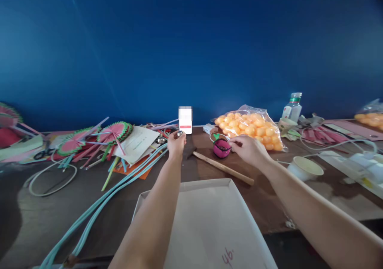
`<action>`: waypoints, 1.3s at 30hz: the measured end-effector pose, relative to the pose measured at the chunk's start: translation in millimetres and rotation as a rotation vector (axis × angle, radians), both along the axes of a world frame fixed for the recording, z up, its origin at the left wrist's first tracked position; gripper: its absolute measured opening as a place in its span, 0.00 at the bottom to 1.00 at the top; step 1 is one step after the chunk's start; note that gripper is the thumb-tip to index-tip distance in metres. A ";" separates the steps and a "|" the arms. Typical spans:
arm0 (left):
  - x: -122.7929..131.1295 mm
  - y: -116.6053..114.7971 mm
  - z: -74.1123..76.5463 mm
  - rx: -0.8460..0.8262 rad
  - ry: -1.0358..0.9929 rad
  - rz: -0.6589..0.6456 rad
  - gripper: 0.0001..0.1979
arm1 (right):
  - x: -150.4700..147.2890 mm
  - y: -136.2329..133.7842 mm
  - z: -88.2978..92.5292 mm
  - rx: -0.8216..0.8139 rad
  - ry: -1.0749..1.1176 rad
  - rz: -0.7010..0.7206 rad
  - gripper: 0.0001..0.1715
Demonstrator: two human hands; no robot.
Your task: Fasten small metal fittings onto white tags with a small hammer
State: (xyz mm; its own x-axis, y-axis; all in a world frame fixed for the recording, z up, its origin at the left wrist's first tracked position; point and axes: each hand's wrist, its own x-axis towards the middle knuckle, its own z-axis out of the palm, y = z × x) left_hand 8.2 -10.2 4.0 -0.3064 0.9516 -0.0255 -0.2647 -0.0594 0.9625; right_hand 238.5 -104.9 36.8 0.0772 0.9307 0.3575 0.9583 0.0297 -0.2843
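Note:
My left hand (176,143) is raised in front of a phone and pinches a small shiny silver ball-like piece (179,134). To its left, another silver rounded piece (160,140) lies among the clutter. My right hand (249,148) has its fingertips closed at the right rim of a small magenta pouch (221,151) with a dark opening and a green tab. What lies inside the pouch is too small to make out. The phone (185,126) stands upright against the blue wall. Below the pouch lies a wooden-handled hammer (224,167).
A white box (209,221) marked "46" sits nearest me. Light blue tubes (104,200), paper fans (115,132) and papers (136,143) spread leftward. Rightward are a bag of orange balls (253,127), a bottle (292,107) and a tipped cup (305,168).

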 end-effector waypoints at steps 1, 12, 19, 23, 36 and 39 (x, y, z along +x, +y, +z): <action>0.1 0.7 -0.4 -0.001 0.002 -0.001 0.18 | -0.1 7.6 5.2 -0.068 -0.027 -0.023 0.15; 0.3 3.7 -5.4 0.005 0.014 -0.010 0.19 | -25.7 68.3 17.8 -0.585 -0.446 0.070 0.11; 1.0 3.8 -5.4 0.001 0.024 -0.021 0.19 | -18.4 81.5 3.5 -0.535 -0.445 0.142 0.04; 1.3 4.7 -7.8 0.025 0.024 -0.041 0.19 | -12.7 90.5 -5.8 -0.529 -0.366 0.155 0.03; 3.3 -1.5 -1.3 0.071 -0.017 -0.138 0.21 | -21.8 85.1 0.8 -0.534 -0.480 0.137 0.07; 2.9 -1.2 -0.7 0.058 -0.030 -0.128 0.20 | -19.4 83.7 10.3 -0.559 -0.442 0.148 0.08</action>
